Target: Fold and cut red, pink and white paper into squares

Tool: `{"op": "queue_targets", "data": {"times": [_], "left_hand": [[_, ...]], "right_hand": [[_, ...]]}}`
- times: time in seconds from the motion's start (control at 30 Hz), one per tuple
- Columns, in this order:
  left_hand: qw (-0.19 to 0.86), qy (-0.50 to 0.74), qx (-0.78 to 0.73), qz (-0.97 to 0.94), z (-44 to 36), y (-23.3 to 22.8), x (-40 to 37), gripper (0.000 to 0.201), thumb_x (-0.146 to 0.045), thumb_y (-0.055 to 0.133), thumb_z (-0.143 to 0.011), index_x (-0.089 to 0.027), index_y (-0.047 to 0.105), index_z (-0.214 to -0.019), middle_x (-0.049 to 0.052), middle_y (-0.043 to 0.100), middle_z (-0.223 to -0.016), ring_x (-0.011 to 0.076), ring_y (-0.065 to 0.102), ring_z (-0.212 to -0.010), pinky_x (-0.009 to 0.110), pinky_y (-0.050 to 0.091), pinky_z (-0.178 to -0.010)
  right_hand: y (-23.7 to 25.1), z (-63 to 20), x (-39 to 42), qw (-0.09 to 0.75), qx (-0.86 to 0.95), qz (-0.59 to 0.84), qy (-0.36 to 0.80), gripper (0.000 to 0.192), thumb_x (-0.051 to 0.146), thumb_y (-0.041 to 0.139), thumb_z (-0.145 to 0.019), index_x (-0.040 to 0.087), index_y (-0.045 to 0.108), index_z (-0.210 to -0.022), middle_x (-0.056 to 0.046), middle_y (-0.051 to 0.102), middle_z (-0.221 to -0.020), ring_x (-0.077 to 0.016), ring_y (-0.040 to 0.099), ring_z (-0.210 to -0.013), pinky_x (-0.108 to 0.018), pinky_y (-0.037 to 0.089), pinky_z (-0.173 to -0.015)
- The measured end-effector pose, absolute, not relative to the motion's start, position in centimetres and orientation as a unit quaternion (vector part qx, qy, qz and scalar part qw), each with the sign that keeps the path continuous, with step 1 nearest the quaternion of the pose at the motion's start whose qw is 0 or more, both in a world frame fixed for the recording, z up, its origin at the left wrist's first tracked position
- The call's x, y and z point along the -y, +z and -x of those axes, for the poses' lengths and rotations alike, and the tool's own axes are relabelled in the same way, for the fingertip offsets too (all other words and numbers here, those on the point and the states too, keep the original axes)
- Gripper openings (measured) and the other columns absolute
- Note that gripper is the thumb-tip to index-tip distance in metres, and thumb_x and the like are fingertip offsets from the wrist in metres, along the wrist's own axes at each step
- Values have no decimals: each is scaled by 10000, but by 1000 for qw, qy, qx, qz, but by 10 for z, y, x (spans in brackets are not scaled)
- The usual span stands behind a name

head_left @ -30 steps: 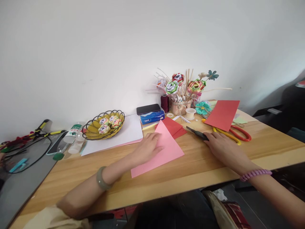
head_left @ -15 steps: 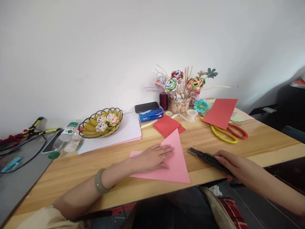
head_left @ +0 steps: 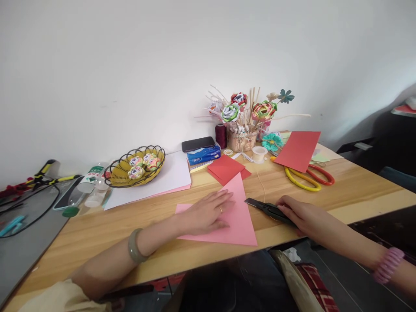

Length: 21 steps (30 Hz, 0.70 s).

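My left hand [head_left: 208, 213] lies flat on a folded sheet of pink paper [head_left: 238, 227], fingers stretched out over it. The paper has a slanted edge rising to a point near the red sheets. My right hand [head_left: 297, 212] is closed around a black utility knife [head_left: 271, 211]. Its blade is out and points left, close to the paper's right edge; whether it touches I cannot tell. A thin cord [head_left: 262, 186] lies on the wood just behind the knife.
Red paper squares [head_left: 225, 168] lie behind the pink sheet. Scissors with yellow and red handles [head_left: 303, 180] sit at right under a red sheet [head_left: 299, 151]. A yellow basket [head_left: 113, 173] holds paper flowers. Plastic bottles [head_left: 76, 197] lie at left. The table's front edge [head_left: 195, 258] is near.
My right hand has moved left with the utility knife, bringing its blade nearer the pink paper's edge. My left hand stays on the paper. The view has shifted slightly.
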State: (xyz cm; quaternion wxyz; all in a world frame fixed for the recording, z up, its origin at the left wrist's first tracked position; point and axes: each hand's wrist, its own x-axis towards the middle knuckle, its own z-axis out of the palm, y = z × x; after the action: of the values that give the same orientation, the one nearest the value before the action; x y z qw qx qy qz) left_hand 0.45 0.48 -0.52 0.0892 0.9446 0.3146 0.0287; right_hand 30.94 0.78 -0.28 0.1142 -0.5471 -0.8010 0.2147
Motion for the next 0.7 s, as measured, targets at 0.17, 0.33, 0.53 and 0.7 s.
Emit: {"op": "queue_targets", "data": {"times": [0.17, 0.33, 0.53, 0.7], "left_hand": [[116, 23, -302, -946, -5, 0, -4, 626, -495, 414, -950, -130, 313, -1449, 123, 205, -1542, 235, 136, -1441, 425, 153, -1173], [134, 26, -301, -944, -3, -5, -6, 599, -489, 386, -965, -176, 282, -1464, 84, 217, -1543, 198, 144, -1441, 399, 110, -1175], [140, 18, -297, -944, -2, -6, -7, 664, -553, 349, -953, -165, 234, -1480, 77, 173, -1554, 200, 112, -1447, 403, 81, -1174], [135, 3, -293, -947, -2, -5, -6, 837, -640, 440, -875, -136, 181, -1490, 112, 124, -1558, 232, 77, -1450, 439, 57, -1170]], "right_hand": [[9, -302, -3, 90, 821, 521, 214, 340, 437, 284, -925, 239, 515, -773, -23, 643, -682, -167, 599, -560, -293, 450, -542], [13, -305, 9, 64, 836, 496, 226, 375, 530, 335, -903, 238, 557, -824, -36, 663, -770, -188, 630, -674, -312, 477, -603], [19, -313, 30, 26, 838, 486, 247, 353, 568, 491, -830, 247, 566, -956, -30, 684, -875, -198, 653, -760, -316, 503, -654], [22, -315, 44, -25, 835, 492, 246, 377, 595, 468, -836, 253, 567, -960, -38, 681, -875, -219, 657, -789, -339, 512, -643]]}}
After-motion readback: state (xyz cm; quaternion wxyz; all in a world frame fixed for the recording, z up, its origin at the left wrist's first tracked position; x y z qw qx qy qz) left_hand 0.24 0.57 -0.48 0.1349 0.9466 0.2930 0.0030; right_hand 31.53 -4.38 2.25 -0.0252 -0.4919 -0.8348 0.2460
